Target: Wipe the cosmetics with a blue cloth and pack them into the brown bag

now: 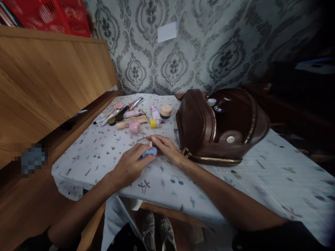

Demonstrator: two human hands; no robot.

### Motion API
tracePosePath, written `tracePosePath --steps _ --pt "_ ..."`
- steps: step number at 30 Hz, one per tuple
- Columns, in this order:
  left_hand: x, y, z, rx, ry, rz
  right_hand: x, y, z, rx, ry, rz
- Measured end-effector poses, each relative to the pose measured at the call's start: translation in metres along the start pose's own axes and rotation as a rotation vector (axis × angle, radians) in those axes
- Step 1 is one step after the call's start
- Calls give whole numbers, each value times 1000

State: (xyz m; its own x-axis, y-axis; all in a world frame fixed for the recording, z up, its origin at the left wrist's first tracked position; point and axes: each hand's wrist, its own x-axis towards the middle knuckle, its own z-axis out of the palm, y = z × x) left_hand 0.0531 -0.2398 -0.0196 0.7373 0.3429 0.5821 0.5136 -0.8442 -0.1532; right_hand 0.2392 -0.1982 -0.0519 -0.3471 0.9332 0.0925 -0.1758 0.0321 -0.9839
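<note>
My left hand (132, 162) is closed on a crumpled-looking blue piece (149, 152), perhaps cloth or a wipe. In front of it, between both hands, is a small flat light-coloured item (144, 141) with a brownish edge; its kind is unclear. My right hand (167, 150) pinches that item's right end, with its fingertips partly hidden. Just beyond my hands stand a pink jar (135, 127) and a small yellow-capped bottle (155, 123). A beige tube (132, 122) lies behind the jar.
An open brown leather bag (196, 122) stands to the right, with a small clear object (222, 104) in its opening. More cosmetics, including a peach jar (166, 111) and a silver tube (136, 103), lie at the back. A wooden cabinet (52, 69) borders the left side.
</note>
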Motion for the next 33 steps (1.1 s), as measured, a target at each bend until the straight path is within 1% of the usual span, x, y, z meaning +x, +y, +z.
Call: tracePosePath --steps 3,5,7,9,11,13,16,19,22,24,27,28,30,32,33 --pt "-18 -6 -7 -11 -102 -17 3 5 1 -17 -37 -4" --pt "-31 -13 -11 -36 -165 -27 5 8 1 -17 -33 -22" --pt "-42 -19 -14 -89 -181 -59 6 10 1 -27 -12 -45" --pt "-47 -25 -16 -161 -163 -149 6 11 2 -54 3 -64" --pt "-43 -31 -16 -225 -126 -272 5 12 3 -114 22 -100" --pt "-33 -36 -13 -260 -61 -367 2 11 4 -223 54 -166" --pt "-11 -42 -4 -268 32 -446 -3 8 7 -442 85 -295" --pt "2 -47 5 -255 72 -534 -7 4 8 -573 84 -374" --pt "-2 -53 13 -293 74 -619 -9 5 8 -594 79 -332" --pt "-12 -56 16 -309 46 -676 -8 6 7 -580 83 -289" --pt "-26 -58 16 -313 -15 -729 -8 7 5 -567 90 -272" --pt "-28 -56 15 -316 -20 -733 -7 7 5 -567 86 -269" --pt "-26 -51 11 -317 9 -728 -7 7 4 -572 78 -263" --pt "-20 -40 8 -308 39 -700 -6 7 4 -584 74 -260" --pt "-16 -33 8 -303 36 -673 -6 7 3 -591 72 -263"
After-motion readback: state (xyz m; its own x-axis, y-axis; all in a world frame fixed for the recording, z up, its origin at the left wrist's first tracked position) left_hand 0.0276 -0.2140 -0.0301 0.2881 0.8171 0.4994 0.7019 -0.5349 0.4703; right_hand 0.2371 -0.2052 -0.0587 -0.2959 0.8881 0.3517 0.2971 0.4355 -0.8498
